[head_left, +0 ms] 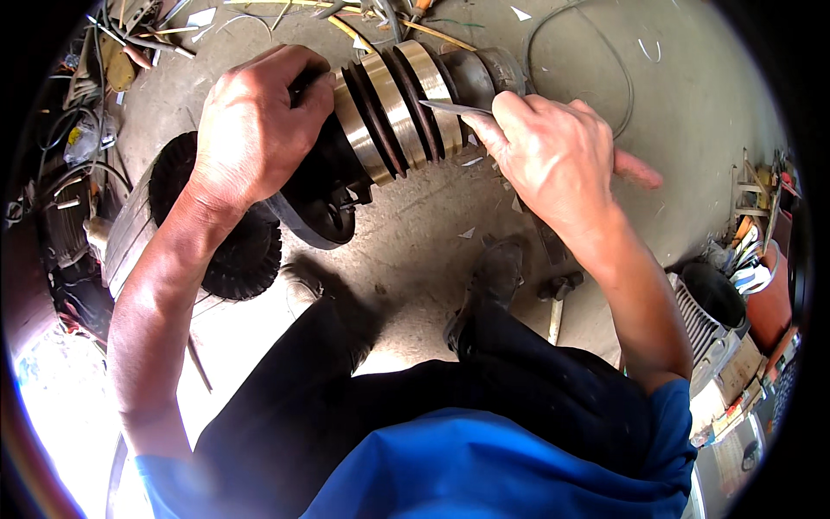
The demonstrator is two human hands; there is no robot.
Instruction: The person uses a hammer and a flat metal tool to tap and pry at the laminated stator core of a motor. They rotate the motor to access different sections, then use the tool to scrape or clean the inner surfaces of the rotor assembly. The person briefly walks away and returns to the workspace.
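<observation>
Blade (451, 108), one, held in right hand (558, 151); left hand (255, 121), grip unclear, at three brass rings (395, 108).

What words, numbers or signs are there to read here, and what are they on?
None that I can read.
Ringed metal part: no writing seen.
Pointed tool in the right hand: no writing seen.
Blue shirt: no writing seen.
Clear plastic bag at left: too blurred to tell.

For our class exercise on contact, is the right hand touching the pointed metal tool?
Touching: the head view shows the right hand gripping the pointed metal tool, which sticks out from the grip.
</observation>
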